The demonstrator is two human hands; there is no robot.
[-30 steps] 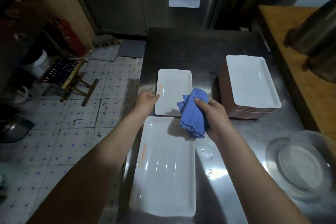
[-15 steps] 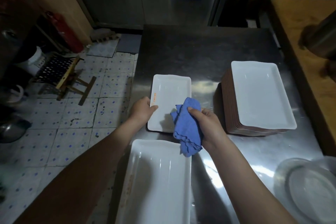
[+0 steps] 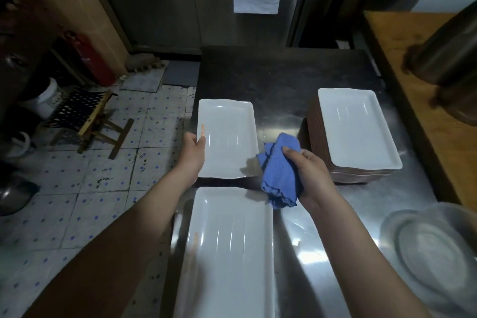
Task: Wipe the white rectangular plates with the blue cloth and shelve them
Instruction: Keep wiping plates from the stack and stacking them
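- Floor, 9 o'clock of the view: pale tiles with blue dots, a small wooden stool [image 3: 95,121], and a red cylinder [image 3: 90,59] behind it at 10 o'clock.
- Left hand [image 3: 193,152]: grips the left long edge of the far plate [image 3: 227,139], thumb over the rim and fingers hidden beneath.
- Far plate: white, rectangular, at the left edge of the steel table [image 3: 284,80], about 10 o'clock from the table's middle. Orange mark on its left rim. Cannot tell whether it is lifted or resting flat.
- Near plate [image 3: 229,248]: white, rectangular, at 6 o'clock, long side running toward the person, just below the far plate.
- Blue cloth [image 3: 280,170]: bunched, just beside the far plate's near right corner, its lower end hanging over the near plate's top right corner.
- Right hand [image 3: 312,175]: closed around the cloth, thumb on top.
- Stack of plates [image 3: 356,129]: 2 o'clock on the table, white faces, brownish edges, near the right hand.
- Clear round lid [image 3: 433,250]: 4 o'clock, at the table's right edge.
- Metal pot [image 3: 449,59]: 2 o'clock of the view, on a wooden top beside the table.
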